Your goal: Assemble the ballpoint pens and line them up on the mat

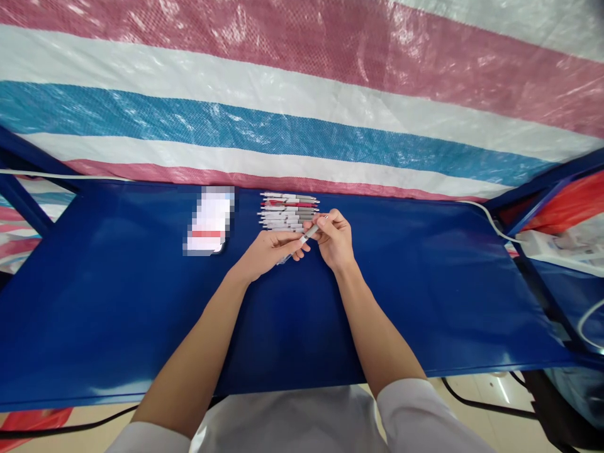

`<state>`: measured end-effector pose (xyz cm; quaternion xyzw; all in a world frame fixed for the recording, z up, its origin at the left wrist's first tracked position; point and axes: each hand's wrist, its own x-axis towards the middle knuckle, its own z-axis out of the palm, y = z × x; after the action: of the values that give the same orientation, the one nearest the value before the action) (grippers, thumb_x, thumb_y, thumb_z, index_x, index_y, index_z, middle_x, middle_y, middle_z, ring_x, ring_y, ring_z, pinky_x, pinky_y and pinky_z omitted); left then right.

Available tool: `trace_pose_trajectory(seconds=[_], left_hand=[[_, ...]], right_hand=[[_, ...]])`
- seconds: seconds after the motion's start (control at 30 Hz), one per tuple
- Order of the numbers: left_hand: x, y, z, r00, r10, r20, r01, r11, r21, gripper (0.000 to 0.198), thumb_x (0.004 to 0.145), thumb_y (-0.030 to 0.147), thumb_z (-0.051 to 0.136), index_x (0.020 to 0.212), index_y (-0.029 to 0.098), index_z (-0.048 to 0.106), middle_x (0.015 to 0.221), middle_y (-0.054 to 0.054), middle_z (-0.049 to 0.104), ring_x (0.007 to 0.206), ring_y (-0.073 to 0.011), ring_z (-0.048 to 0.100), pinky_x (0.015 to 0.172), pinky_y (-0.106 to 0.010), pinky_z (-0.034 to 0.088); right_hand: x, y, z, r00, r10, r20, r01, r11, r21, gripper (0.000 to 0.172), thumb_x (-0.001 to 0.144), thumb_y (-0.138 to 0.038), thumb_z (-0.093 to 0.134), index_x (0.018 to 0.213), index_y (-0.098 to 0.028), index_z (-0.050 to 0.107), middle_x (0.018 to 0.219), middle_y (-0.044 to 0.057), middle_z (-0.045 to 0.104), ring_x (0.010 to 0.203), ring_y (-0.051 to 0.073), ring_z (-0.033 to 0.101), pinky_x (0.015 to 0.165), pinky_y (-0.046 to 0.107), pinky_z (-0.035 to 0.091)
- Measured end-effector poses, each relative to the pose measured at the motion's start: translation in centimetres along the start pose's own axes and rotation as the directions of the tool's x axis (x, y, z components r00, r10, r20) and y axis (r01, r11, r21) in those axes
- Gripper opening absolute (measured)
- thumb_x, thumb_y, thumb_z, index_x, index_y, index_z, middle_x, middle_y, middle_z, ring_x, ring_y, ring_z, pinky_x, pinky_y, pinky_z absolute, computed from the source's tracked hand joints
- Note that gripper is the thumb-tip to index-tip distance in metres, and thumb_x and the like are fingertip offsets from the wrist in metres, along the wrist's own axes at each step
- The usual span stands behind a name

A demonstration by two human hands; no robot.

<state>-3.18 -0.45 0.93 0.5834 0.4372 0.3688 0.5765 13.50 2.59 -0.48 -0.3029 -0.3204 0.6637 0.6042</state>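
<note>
Between my two hands is a pen (311, 232) with a white barrel and a grey grip, tilted up toward the right. My left hand (270, 251) is closed around its lower left part. With thumb and fingers, my right hand (335, 236) pinches the upper right end. Just beyond my hands lies a row of several pens (285, 212), side by side and pointing left to right. Most are white with grey, and one red pen (289, 204) is among them. My fingers cover the nearest ends of the row.
A blurred-out phone (209, 221) lies to the left on the blue tabletop (415, 283). Behind the table hangs a striped tarp (302, 132). Blue metal posts frame both sides. A white cable (493, 220) and a white power strip (557, 251) are at the right edge.
</note>
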Motion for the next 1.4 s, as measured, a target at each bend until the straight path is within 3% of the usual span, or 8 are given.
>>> trace_pose_trajectory(seconds=[0.13, 0.33, 0.47, 0.63, 1.0, 1.2, 1.33, 1.4], left_hand=[[0.2, -0.6, 0.5, 0.988, 0.085, -0.133, -0.061, 0.983, 0.173, 0.030, 0.084, 0.039, 0.068, 0.106, 0.021, 0.077, 0.088, -0.004, 0.078, 0.072, -0.0180, 0.071, 0.073, -0.030, 0.058], [0.5, -1.5, 1.4, 0.882, 0.359, -0.303, -0.189, 0.861, 0.471, 0.023, 0.084, 0.031, 0.069, 0.103, 0.022, 0.078, 0.103, -0.002, 0.078, 0.090, -0.0214, 0.073, 0.086, -0.031, 0.056], [0.5, -1.2, 1.2, 0.925, 0.239, -0.294, -0.121, 0.921, 0.369, 0.029, 0.085, 0.036, 0.067, 0.107, 0.020, 0.077, 0.093, -0.004, 0.079, 0.082, -0.0205, 0.073, 0.081, -0.031, 0.058], [0.3, -0.2, 0.4, 0.987, 0.069, -0.143, -0.050, 0.990, 0.132, 0.031, 0.087, 0.042, 0.065, 0.102, 0.017, 0.076, 0.089, -0.005, 0.077, 0.071, -0.0172, 0.070, 0.075, -0.030, 0.058], [-0.1, 0.9, 0.1, 0.989, -0.094, 0.117, 0.101, 0.993, -0.057, 0.034, 0.090, 0.046, 0.062, 0.093, 0.015, 0.076, 0.088, -0.009, 0.076, 0.073, -0.0172, 0.069, 0.072, -0.030, 0.057], [0.0, 0.2, 0.3, 0.995, 0.038, -0.088, -0.017, 0.975, 0.222, 0.025, 0.086, 0.040, 0.066, 0.095, 0.019, 0.076, 0.083, -0.003, 0.075, 0.072, -0.0171, 0.069, 0.071, -0.028, 0.055], [0.2, -0.6, 1.0, 0.916, 0.302, -0.263, -0.159, 0.877, 0.454, 0.021, 0.083, 0.034, 0.068, 0.099, 0.021, 0.076, 0.097, -0.002, 0.077, 0.085, -0.0192, 0.070, 0.084, -0.029, 0.054], [0.3, -0.8, 1.2, 0.898, 0.331, -0.290, -0.160, 0.859, 0.486, 0.021, 0.083, 0.034, 0.067, 0.098, 0.021, 0.076, 0.100, -0.003, 0.077, 0.089, -0.0203, 0.071, 0.087, -0.030, 0.054]], right_hand=[[0.1, 0.0, 0.4, 0.998, -0.033, -0.049, 0.033, 0.999, -0.004, 0.043, 0.063, -0.033, 0.086, 0.068, -0.022, 0.045, 0.073, -0.008, 0.068, 0.062, 0.010, 0.070, 0.053, 0.019, 0.059], [0.1, 0.2, 1.0, 0.980, -0.107, -0.170, 0.100, 0.994, -0.047, 0.045, 0.063, -0.034, 0.086, 0.068, -0.022, 0.042, 0.075, -0.007, 0.068, 0.064, 0.010, 0.070, 0.054, 0.020, 0.058], [0.2, 0.2, 0.7, 0.987, -0.081, -0.141, 0.072, 0.995, -0.067, 0.033, 0.063, -0.036, 0.084, 0.080, -0.024, 0.059, 0.077, -0.006, 0.069, 0.070, 0.011, 0.071, 0.058, 0.019, 0.059], [0.1, -0.1, 0.2, 0.998, -0.053, -0.029, 0.051, 0.996, -0.068, 0.024, 0.068, -0.034, 0.082, 0.087, -0.025, 0.071, 0.086, -0.002, 0.075, 0.084, 0.014, 0.073, 0.065, 0.020, 0.061], [0.0, -0.3, 0.1, 1.000, 0.002, 0.008, -0.002, 1.000, 0.001, 0.029, 0.062, -0.033, 0.086, 0.071, -0.022, 0.061, 0.077, -0.004, 0.074, 0.067, 0.012, 0.072, 0.055, 0.020, 0.060], [0.1, -0.3, 0.4, 1.000, -0.005, -0.020, 0.005, 1.000, 0.009, 0.038, 0.061, -0.030, 0.088, 0.068, -0.022, 0.052, 0.075, -0.008, 0.071, 0.065, 0.010, 0.072, 0.054, 0.018, 0.060], [0.2, -0.1, 0.7, 0.993, -0.034, -0.113, 0.031, 0.999, -0.030, 0.040, 0.061, -0.032, 0.088, 0.069, -0.022, 0.050, 0.073, -0.008, 0.069, 0.066, 0.010, 0.071, 0.052, 0.016, 0.058], [0.3, -0.1, 0.7, 0.991, -0.035, -0.130, 0.032, 0.999, -0.024, 0.037, 0.060, -0.031, 0.088, 0.072, -0.023, 0.053, 0.073, -0.009, 0.068, 0.066, 0.010, 0.071, 0.052, 0.016, 0.059]])
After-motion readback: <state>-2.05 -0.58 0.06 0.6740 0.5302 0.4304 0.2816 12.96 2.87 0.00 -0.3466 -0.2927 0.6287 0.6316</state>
